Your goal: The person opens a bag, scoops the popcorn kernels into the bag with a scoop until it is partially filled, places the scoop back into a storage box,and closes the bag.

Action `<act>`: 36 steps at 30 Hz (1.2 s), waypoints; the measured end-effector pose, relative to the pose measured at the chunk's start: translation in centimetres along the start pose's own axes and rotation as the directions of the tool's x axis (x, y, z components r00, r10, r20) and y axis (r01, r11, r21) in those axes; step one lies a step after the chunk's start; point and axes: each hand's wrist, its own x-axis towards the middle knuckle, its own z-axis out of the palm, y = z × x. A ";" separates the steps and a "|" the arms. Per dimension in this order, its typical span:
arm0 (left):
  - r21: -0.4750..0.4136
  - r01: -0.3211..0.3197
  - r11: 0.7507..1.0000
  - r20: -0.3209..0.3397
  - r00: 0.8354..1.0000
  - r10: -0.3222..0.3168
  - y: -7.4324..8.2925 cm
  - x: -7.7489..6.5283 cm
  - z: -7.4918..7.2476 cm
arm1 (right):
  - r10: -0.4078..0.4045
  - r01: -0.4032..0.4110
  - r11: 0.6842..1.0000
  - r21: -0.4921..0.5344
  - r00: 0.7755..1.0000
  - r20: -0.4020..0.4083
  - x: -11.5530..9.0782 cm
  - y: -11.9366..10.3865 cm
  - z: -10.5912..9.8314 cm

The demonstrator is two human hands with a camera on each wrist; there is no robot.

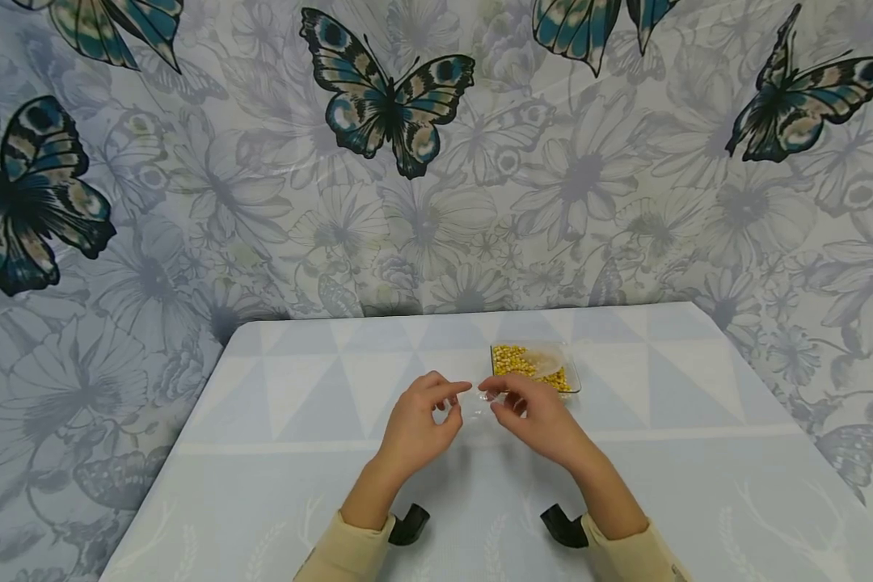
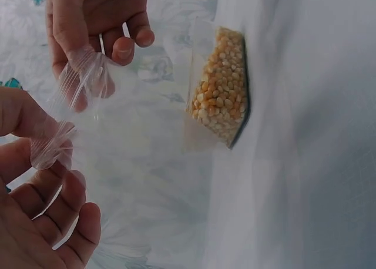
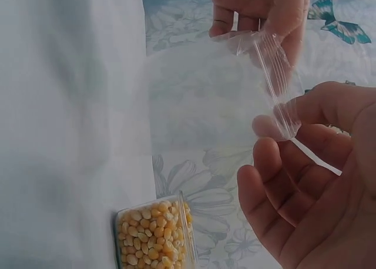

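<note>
A clear plastic zip bag [image 3: 205, 98] hangs between the two hands, its ridged zip strip along the top. My left hand [image 1: 422, 420] pinches one side of that top edge between thumb and forefinger. On the opposite side my right hand [image 1: 541, 420] pinches the same edge, its other fingers loosely bent. Both wrist views show the bag see-through, with nothing visible inside. Just behind the right hand, a clear plastic box [image 1: 575, 386] of yellow corn kernels [image 1: 511, 357] stands on the table. A whitish patch covers part of the kernels; what it is, I cannot tell.
The table [image 1: 298, 485] has a pale cloth with triangle patterns. Behind its far edge hangs a floral curtain [image 1: 422, 226] with butterflies. A black curved piece sits at the left wrist [image 1: 410, 525] and another at the right wrist [image 1: 563, 527].
</note>
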 end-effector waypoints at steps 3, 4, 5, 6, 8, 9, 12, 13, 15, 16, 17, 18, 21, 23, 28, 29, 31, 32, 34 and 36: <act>-0.023 0.019 1.000 0.001 1.000 -0.019 -0.1 0.1 0.0 | 0.049 -0.049 0.999 0.021 0.999 -0.013 0.1 0.0 -0.3; -0.032 0.024 0.999 0.000 1.000 -0.024 -0.2 0.2 0.0 | 0.065 -0.064 0.997 0.031 0.998 -0.023 0.1 0.0 -0.5; -0.039 0.028 0.999 -0.003 1.000 -0.028 -0.3 0.2 0.0 | 0.076 -0.074 0.997 0.034 0.996 -0.039 0.1 0.1 -0.7; -0.044 0.033 0.998 -0.006 0.999 -0.034 -0.3 0.2 0.0 | 0.086 -0.085 0.996 0.034 0.995 -0.058 0.2 0.2 -0.8; -0.050 0.040 0.998 -0.014 0.999 -0.040 -0.4 0.3 0.0 | 0.106 -0.103 0.994 0.039 0.989 -0.098 0.2 0.3 -1.3; -0.051 0.041 0.998 -0.019 0.999 -0.042 -0.5 0.3 0.0 | 0.116 -0.112 0.993 0.037 0.986 -0.121 0.2 0.5 -1.6; -0.044 0.042 0.998 -0.037 0.998 -0.044 -0.6 0.3 -0.1 | 0.150 -0.144 0.989 0.043 0.971 -0.185 0.1 1.2 -2.5; -0.041 0.043 0.998 -0.042 0.998 -0.044 -0.6 0.3 -0.2 | 0.164 -0.157 0.986 0.050 0.966 -0.202 0.1 1.5 -2.8; -0.034 0.043 0.998 -0.052 0.998 -0.045 -0.6 0.3 -0.3 | 0.188 -0.177 0.982 0.065 0.953 -0.239 0.0 2.2 -3.4; -0.031 0.044 0.999 -0.055 0.997 -0.046 -0.6 0.3 -0.3 | 0.198 -0.185 0.980 0.075 0.947 -0.254 -0.1 2.5 -3.7; -0.028 0.045 0.999 -0.058 0.997 -0.046 -0.6 0.4 -0.3 | 0.212 -0.194 0.977 0.089 0.940 -0.268 -0.1 2.9 -4.0; -0.026 0.047 0.999 -0.058 0.997 -0.048 -0.7 0.4 -0.3 | 0.225 -0.204 0.974 0.102 0.933 -0.281 -0.2 3.2 -4.3; -0.017 0.051 0.999 -0.058 0.997 -0.052 -0.8 0.4 -0.3 | 0.278 -0.243 0.959 0.146 0.907 -0.316 -0.3 4.2 -5.0; -0.011 0.052 0.999 -0.060 0.997 -0.053 -0.8 0.4 -0.3 | 0.321 -0.272 0.944 0.185 0.888 -0.331 -0.4 4.8 -5.4; 0.001 0.054 0.999 -0.070 0.996 -0.054 -0.9 0.4 -0.3 | 0.418 -0.344 0.903 0.258 0.843 -0.339 -0.5 6.4 -6.0; 0.003 0.053 0.999 -0.072 0.996 -0.053 -0.9 0.4 -0.4 | 0.433 -0.355 0.896 0.268 0.836 -0.338 -0.5 6.6 -6.1; 0.006 0.050 0.999 -0.075 0.996 -0.050 -1.0 0.4 -0.4 | 0.460 -0.375 0.881 0.287 0.819 -0.342 -0.6 7.1 -6.2; 0.007 0.047 0.999 -0.077 0.996 -0.046 -1.0 0.4 -0.4 | 0.476 -0.388 0.873 0.294 0.809 -0.345 -0.6 7.3 -6.2; 0.011 0.045 0.999 -0.080 0.996 -0.044 -1.1 0.4 -0.3 | 0.505 -0.408 0.856 0.316 0.790 -0.348 -0.7 7.7 -6.3; 0.017 0.046 0.999 -0.083 0.996 -0.045 -1.2 0.4 -0.3 | 0.541 -0.434 0.834 0.341 0.766 -0.348 -0.7 8.0 -6.4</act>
